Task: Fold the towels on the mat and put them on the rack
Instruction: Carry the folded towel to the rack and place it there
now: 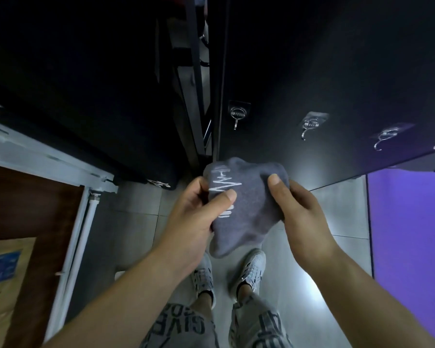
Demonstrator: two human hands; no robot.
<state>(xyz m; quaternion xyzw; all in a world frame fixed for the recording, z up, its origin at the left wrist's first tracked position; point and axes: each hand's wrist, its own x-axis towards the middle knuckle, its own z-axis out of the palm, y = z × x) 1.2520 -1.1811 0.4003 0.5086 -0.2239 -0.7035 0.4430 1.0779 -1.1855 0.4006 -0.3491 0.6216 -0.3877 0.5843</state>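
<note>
Towel [246, 217], grey with white stitched lettering, head view: I see it bunched and held in the air above the tiled floor [337, 209], between both hands. The left hand [196, 217] pinches its left edge, thumb on top across the lettering and fingers curled beneath. The right hand [301, 209] grips the right edge likewise, and a loose corner hangs below both grips.
</note>
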